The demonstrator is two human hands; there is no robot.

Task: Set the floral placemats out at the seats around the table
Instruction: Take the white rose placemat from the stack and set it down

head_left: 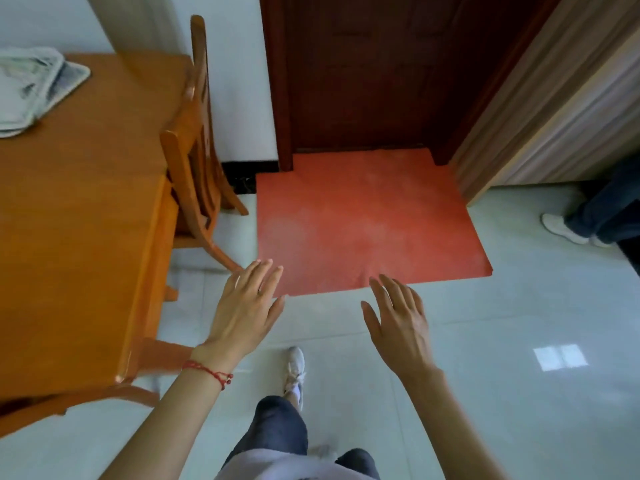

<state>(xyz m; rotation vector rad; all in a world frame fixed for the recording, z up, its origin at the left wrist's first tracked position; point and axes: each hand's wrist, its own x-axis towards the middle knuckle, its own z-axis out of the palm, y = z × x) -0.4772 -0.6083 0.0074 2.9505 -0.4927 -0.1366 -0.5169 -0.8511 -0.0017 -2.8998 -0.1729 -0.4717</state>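
Both hands out in front, palms down, holding nothing. Left hand [244,308] lower centre-left of the frame, fingers straight and slightly spread, a red string bracelet [207,372] on the wrist. Right hand [398,320] lower centre-right, fingers straight too, thumb out to the side. Both hang in the air over the pale tiled floor [502,341], touching nothing.

Floral placemats [36,84] sit in a loose stack at the upper left of the frame, on the far part of the wooden table [79,216], partly cut off by the left edge; pattern blurred. Well apart from both hands.

Wooden chair [194,133] tucked against the table's right edge, tilted-looking back toward the white wall. Red floor mat [363,220] centre frame, in front of a dark brown door [363,71]. The fingertips of both hands overlap the mat's near edge in the picture.

Wearer's own leg and a white shoe [295,370] bottom centre. Another person's legs and white shoes [568,230] at the right edge.
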